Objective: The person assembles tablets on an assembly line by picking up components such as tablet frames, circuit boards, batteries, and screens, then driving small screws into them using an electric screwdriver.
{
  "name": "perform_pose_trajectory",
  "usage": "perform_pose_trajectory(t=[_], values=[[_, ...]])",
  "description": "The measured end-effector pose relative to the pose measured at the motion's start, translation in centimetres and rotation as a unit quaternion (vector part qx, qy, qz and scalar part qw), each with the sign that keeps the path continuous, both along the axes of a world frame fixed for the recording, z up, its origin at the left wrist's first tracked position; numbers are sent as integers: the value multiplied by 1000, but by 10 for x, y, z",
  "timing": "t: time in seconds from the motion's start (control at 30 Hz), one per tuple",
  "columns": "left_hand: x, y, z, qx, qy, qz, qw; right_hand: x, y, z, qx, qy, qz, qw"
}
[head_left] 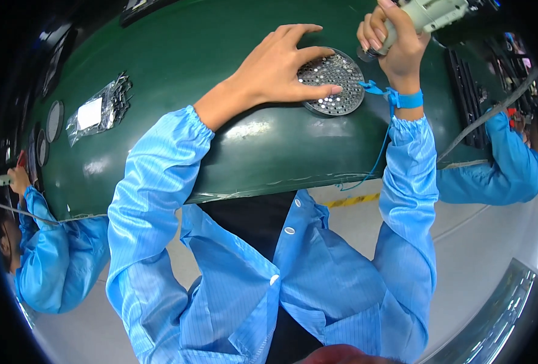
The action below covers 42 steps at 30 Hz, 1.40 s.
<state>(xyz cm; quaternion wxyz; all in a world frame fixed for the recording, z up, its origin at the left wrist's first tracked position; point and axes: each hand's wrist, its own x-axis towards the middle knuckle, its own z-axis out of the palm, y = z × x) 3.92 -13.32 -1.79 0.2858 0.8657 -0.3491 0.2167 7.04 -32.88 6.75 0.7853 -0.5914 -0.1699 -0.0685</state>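
A green-topped table (263,155) fills the upper half of the view, its near edge curving past the person's blue coat (341,273). A co-worker's blue sleeve (511,164) shows at the right end of the table, and another co-worker's blue sleeve (63,261) at the left end.

The left hand (281,67) reaches across the table with its fingers spread wide, the forefinger and thumb lying over the tray. The pale grey-green hand tool (423,15) is at the upper right, partly cut off by the picture's edge; any lettering on its casing is too small to read. The right hand (399,45) is wrapped around it, with the tool's nose just beside the tray's rim.

The round tray (330,76), pitted with small holes and dotted with bright metal bits, lies flat on the table between the hands. To the left lies a clear plastic bag (107,109) of dark pieces. A blue wrist strap (407,99) circles the right wrist. The bag bears a squarish white label (89,113), its print illegible from here.
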Motion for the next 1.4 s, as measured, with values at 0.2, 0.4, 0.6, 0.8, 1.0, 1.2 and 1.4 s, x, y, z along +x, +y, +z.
perform_pose_trajectory(t=[0.2,0.4,0.6,0.8,1.0,1.2,1.4], values=[[-5,3,-3,42,18,-6,999,-3,1,-1,-2,-16,0,1000],[-11,7,3,57,-10,-62,996,-2,2,0,-10,-14,-7,1000],[-16,6,5,91,-92,-74,989,-3,6,-1,-6,-14,-10,1000],[-17,6,2,87,-105,-89,987,-3,6,-2,-14,-22,-6,1000],[-19,10,4,67,-82,-95,990,-5,6,-1,-10,-12,1,1000],[-20,14,7,56,-74,-101,991,-6,7,-1,-13,-12,5,1000],[-17,9,7,43,-76,-108,990,-8,2,1,-12,-17,1,1000]])
